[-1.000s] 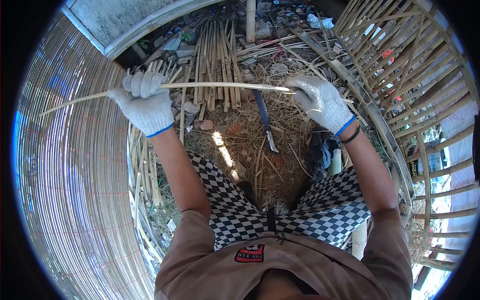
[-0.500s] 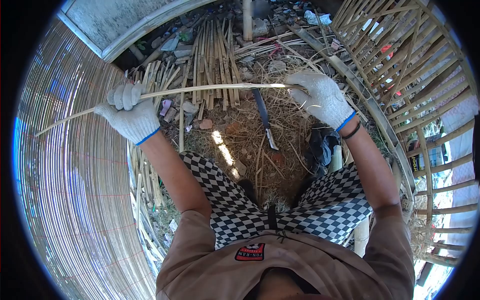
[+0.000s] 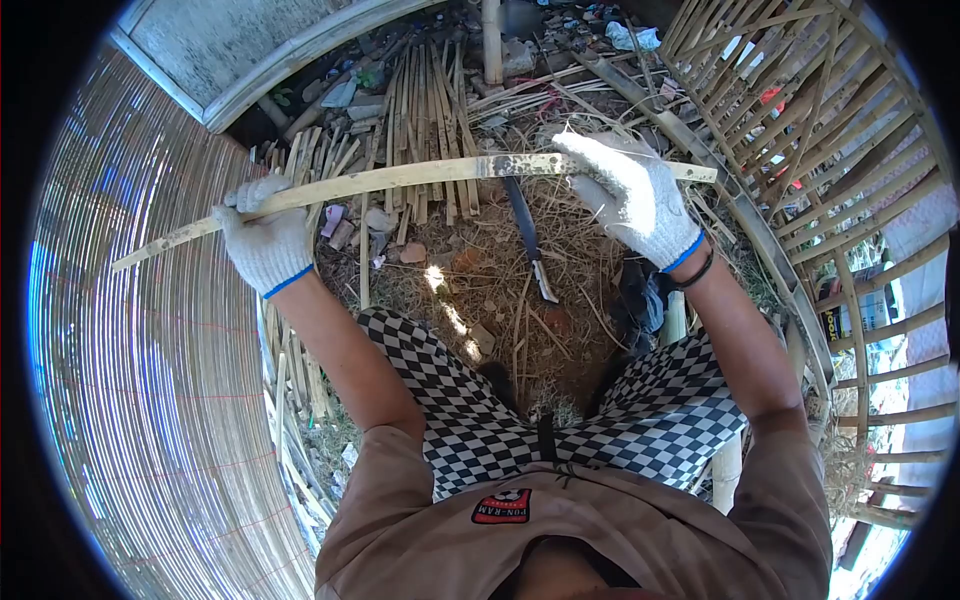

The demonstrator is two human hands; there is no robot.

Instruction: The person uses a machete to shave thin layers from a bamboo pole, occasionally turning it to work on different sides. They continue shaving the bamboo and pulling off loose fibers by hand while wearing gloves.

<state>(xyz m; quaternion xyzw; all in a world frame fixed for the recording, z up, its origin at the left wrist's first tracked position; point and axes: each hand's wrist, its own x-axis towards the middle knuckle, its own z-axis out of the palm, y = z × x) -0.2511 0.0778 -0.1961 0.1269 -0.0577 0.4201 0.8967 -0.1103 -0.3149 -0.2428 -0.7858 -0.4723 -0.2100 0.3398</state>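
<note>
A long split bamboo strip point(image 3: 400, 176) spans the view between both hands, its broad pale face with dark blotches turned up toward me. My left hand point(image 3: 265, 235), in a white knit glove with a blue cuff, is closed round the strip near its left end. Toward the other end, my right hand point(image 3: 630, 195), gloved the same way, pinches it between thumb and fingers, and the tip sticks out past the hand. Below the strip, a machete point(image 3: 525, 235) with a dark blade lies on the ground among shavings, its upper end hidden behind the strip.
Split bamboo strips point(image 3: 425, 110) lie in a bundle ahead. A slatted bamboo panel point(image 3: 800, 110) curves along the right, with a thin-slat blind point(image 3: 170, 350) on the left. A bamboo post point(image 3: 492, 45) stands at the back. Dark plastic point(image 3: 640, 300) lies by my right knee.
The strip has turned from its narrow edge to its broad face and shifted right, so its end now shows past my right hand. The machete has not moved.
</note>
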